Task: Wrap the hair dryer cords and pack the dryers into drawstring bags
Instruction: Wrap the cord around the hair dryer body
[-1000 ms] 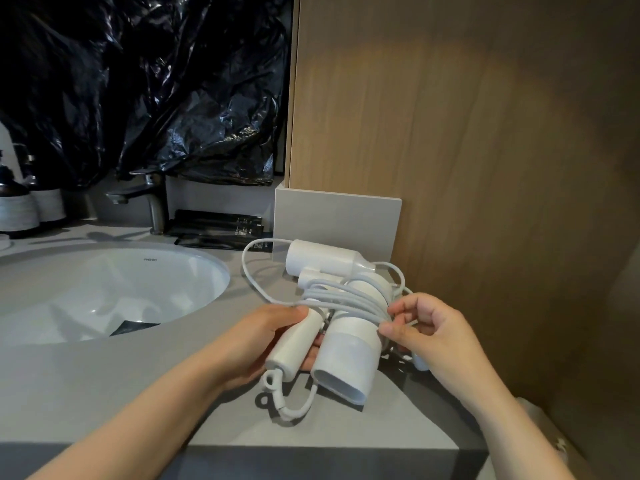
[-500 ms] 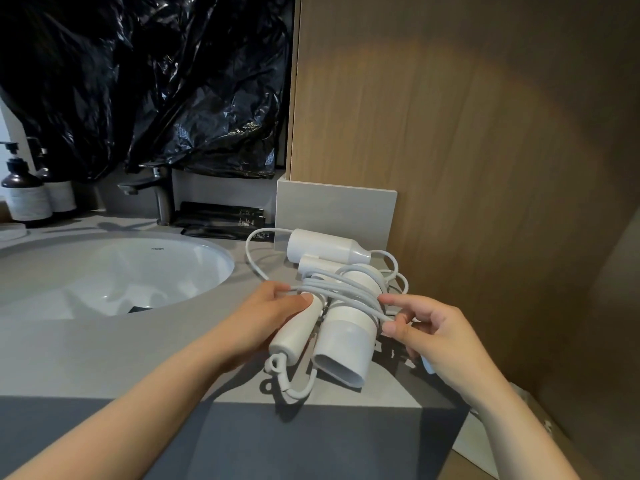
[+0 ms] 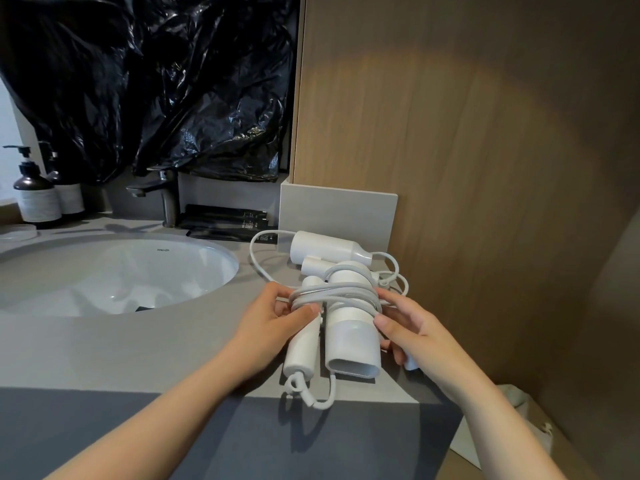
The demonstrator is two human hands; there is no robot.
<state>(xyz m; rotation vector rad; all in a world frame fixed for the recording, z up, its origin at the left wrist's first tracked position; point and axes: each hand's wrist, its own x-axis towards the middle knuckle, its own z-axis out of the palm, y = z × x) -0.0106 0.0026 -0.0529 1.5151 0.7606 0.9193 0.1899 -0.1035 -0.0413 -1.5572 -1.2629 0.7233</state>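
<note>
The left hand (image 3: 277, 320) grips the smooth white handle of the hair dryer (image 3: 349, 327), thumb pressing down the rubbery cord (image 3: 332, 294) coiled round it. The right hand (image 3: 408, 327) clasps the cylindrical barrel from the other side, thumb on the matte plastic. The dryer sits over the front right corner of the grey stone bench (image 3: 138, 348). A second dryer (image 3: 325, 249) lies just behind. Further left are an oval glossy basin (image 3: 104, 271), a metal faucet (image 3: 162, 192) and crinkled black plastic sheeting (image 3: 156, 81).
</note>
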